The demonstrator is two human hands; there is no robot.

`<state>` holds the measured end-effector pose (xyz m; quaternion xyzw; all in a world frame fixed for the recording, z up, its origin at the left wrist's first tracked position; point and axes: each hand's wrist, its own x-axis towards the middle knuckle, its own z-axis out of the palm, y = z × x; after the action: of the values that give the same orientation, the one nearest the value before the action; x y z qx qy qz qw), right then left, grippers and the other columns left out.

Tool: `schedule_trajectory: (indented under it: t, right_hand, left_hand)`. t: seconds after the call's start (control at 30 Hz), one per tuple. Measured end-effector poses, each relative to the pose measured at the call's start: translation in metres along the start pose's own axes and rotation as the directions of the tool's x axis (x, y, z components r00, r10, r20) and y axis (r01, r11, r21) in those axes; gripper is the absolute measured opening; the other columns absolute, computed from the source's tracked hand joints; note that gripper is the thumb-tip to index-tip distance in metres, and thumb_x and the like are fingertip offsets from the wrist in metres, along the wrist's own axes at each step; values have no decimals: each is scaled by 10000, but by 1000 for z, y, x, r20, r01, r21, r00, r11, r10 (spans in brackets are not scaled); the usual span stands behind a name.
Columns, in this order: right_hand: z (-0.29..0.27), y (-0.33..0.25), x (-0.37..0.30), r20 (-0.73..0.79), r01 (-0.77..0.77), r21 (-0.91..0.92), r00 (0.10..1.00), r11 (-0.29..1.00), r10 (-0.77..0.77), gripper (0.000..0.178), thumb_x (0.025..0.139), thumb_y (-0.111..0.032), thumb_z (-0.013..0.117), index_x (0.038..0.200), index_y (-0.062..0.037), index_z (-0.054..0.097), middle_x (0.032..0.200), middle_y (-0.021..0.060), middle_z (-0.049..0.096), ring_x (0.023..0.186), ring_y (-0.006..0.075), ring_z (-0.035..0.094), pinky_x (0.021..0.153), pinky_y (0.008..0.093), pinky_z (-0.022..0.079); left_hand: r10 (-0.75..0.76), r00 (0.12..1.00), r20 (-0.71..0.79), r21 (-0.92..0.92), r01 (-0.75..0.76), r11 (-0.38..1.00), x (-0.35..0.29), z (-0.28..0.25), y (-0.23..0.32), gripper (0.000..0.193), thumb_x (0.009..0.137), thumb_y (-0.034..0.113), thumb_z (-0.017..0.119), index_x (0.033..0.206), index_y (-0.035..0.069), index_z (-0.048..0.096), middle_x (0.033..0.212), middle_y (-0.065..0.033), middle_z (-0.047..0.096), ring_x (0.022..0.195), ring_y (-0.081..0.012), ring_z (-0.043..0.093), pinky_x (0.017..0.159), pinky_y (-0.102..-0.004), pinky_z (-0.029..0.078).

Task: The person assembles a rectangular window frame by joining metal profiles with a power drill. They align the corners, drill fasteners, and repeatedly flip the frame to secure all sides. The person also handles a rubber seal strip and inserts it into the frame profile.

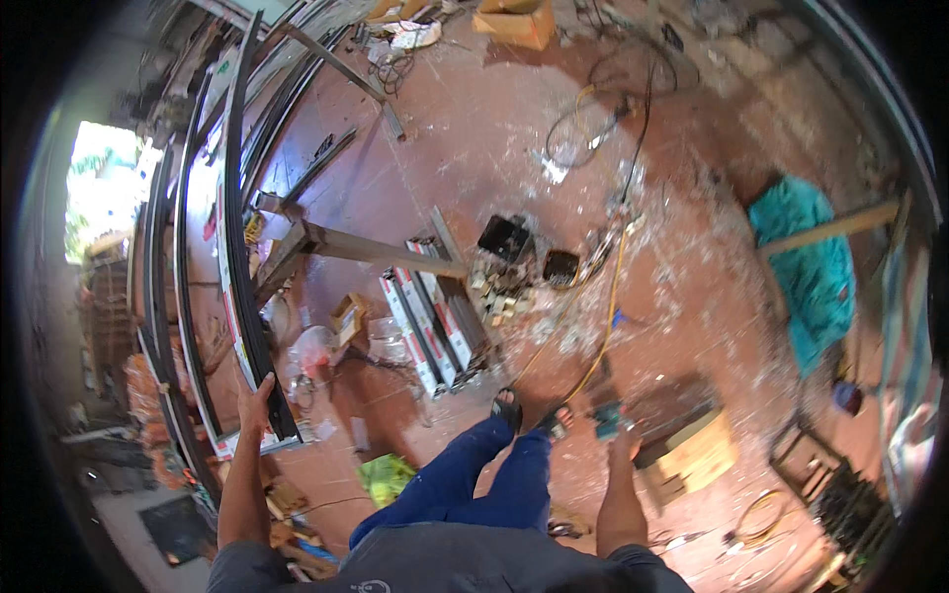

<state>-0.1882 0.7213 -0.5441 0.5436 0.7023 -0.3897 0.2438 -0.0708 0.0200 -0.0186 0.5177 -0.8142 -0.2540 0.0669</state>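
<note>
On the left, my left hand [255, 403] grips the near end of a long dark metal profile [240, 267], with the thumb laid on its edge. The profile runs away from me to the far left, and pale printed film shows along its side. My right hand [625, 440] is closed on a teal handheld power tool [607, 420], held out low over the floor. Its exact kind is too small to make out. Beside that hand stands an open cardboard box [697, 457]. Further dark profiles [183, 247] lie alongside the held one.
Ahead sits a stack of white-wrapped profiles [425, 331], near a black bucket [505, 238] and scattered small offcuts. A yellow hose [615, 287] crosses the floor near my feet. A wooden beam [386, 252] juts from the left. At right hangs a teal cloth [811, 267].
</note>
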Motion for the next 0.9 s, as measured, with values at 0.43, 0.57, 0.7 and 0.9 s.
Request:
schedule_trajectory:
  t: [0.43, 0.57, 0.7, 0.9]
  right_hand:
    - [-79, -428, -135, 295, 244, 184, 910, 952, -291, 385, 1034, -428, 606, 1011, -50, 681, 767, 84, 713, 591, 216, 665, 470, 322, 442]
    - [-32, -547, -161, 390, 332, -27, 872, 943, -296, 421, 1033, -462, 603, 1067, -50, 687, 827, 94, 740, 634, 236, 687, 493, 359, 440]
    - [40, -630, -114, 571, 339, -188, 802, 922, -179, 429, 1016, -481, 624, 1205, -97, 666, 992, 137, 760, 666, 279, 693, 557, 413, 503]
    - [197, -781, -170, 781, 584, -432, 623, 687, -39, 383, 1003, -432, 607, 1134, -74, 649, 914, 103, 682, 652, 256, 658, 497, 393, 483]
  left_hand:
    - [-136, 940, -311, 270, 225, 936, 59, 16, 74, 975, 955, 582, 716, 1673, 49, 327, 1559, -350, 484, 1395, -529, 510, 1129, -576, 433]
    - [-225, 840, -494, 293, 404, 867, 97, 30, 86, 1006, 907, 673, 719, 1616, 35, 402, 1648, -246, 419, 1466, -451, 468, 1150, -636, 395]
    - [-441, 769, -462, 189, 572, 799, 129, 29, 135, 970, 900, 668, 725, 1589, 49, 437, 1555, -203, 539, 1396, -432, 533, 1115, -610, 419]
    - [-520, 659, -544, 186, 698, 691, 138, 26, 142, 974, 798, 598, 852, 1563, 120, 487, 1504, -155, 593, 1375, -373, 563, 1146, -618, 379]
